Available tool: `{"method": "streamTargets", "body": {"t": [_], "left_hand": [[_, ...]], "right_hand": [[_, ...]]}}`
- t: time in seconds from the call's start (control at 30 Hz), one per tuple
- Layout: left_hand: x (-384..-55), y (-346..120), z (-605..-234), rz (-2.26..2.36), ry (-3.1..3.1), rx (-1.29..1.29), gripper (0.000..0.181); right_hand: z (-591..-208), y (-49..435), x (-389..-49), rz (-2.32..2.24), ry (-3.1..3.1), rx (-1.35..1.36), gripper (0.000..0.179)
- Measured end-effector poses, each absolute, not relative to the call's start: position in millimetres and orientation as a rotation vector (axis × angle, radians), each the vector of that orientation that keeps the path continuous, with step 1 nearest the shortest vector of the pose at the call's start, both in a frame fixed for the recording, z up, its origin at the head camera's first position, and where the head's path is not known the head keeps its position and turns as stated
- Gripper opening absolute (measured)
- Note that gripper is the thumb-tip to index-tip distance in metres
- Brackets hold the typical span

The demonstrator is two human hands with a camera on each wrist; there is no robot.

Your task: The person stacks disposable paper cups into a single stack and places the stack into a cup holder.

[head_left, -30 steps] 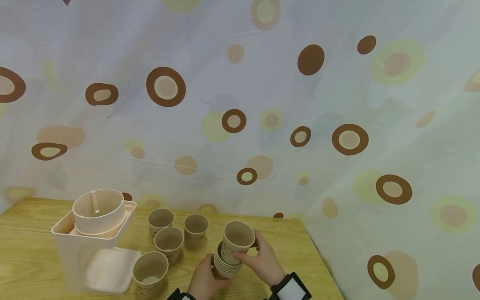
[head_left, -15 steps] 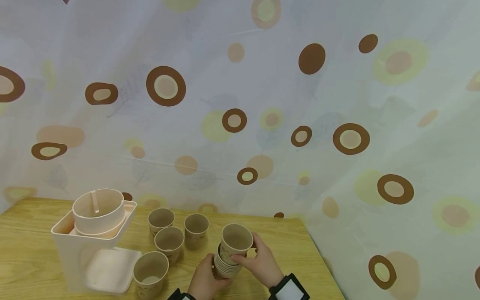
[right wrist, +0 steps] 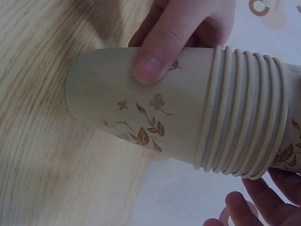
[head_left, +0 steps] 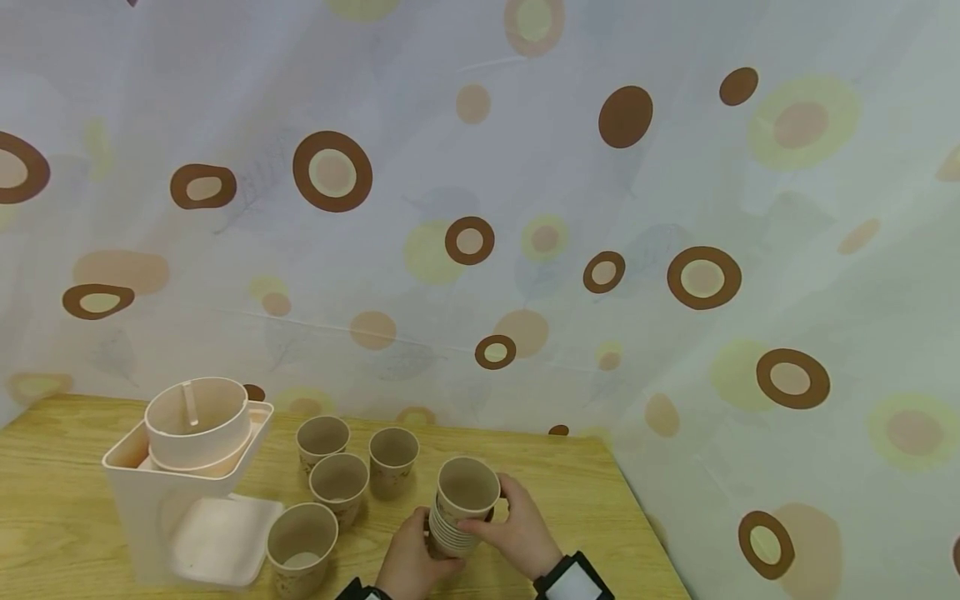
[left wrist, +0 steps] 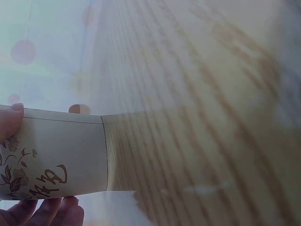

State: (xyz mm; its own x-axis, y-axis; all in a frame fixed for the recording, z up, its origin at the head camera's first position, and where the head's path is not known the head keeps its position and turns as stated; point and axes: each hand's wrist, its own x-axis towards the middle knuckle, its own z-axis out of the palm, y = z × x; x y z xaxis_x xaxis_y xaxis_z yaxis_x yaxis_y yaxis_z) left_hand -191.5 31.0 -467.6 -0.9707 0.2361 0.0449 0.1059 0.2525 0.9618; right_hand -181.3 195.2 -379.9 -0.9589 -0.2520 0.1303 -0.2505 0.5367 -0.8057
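Note:
Paper cups with a brown flower print stand nested in an upright stack (head_left: 450, 540), their rims close together. My left hand (head_left: 408, 557) grips the stack low on its side, and its thumb (right wrist: 160, 59) presses the lowest cup's wall in the right wrist view. My right hand (head_left: 522, 533) holds the top cup (head_left: 467, 490) between thumb and fingers, and this cup's lower part is inside the stack. Its fingers (right wrist: 261, 202) show at the lower right of the right wrist view. In the left wrist view, a printed cup wall (left wrist: 61, 150) lies between thumb and fingers.
Left of the stack stand a far cup (head_left: 322, 437), a middle cup (head_left: 339, 483), a near cup (head_left: 300, 542) and another cup (head_left: 392, 467). A white plastic container (head_left: 142, 517) with a round bowl on top is further left on the wooden table (head_left: 60, 500). A patterned curtain hangs behind.
The top cup has come down and slightly left, deeper into the stack, with my right hand following it. My left hand and the standing cups stay in place.

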Motion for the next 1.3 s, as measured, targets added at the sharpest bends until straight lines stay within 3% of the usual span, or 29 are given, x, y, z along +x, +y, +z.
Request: {"method": "streamTargets", "body": {"t": [0.77,1.3], "left_hand": [[-189.7,29.7,-466.6,1.824,2.414,0.34,0.067],[-187.8,30.5,-463.9,1.8,2.456,0.349,0.064]], "right_hand": [[-397.9,194.7,-182.3,-1.451,2.778,-0.473,0.052],[-401.9,191.4,-182.9,-1.47,2.799,-0.376,0.065]]}}
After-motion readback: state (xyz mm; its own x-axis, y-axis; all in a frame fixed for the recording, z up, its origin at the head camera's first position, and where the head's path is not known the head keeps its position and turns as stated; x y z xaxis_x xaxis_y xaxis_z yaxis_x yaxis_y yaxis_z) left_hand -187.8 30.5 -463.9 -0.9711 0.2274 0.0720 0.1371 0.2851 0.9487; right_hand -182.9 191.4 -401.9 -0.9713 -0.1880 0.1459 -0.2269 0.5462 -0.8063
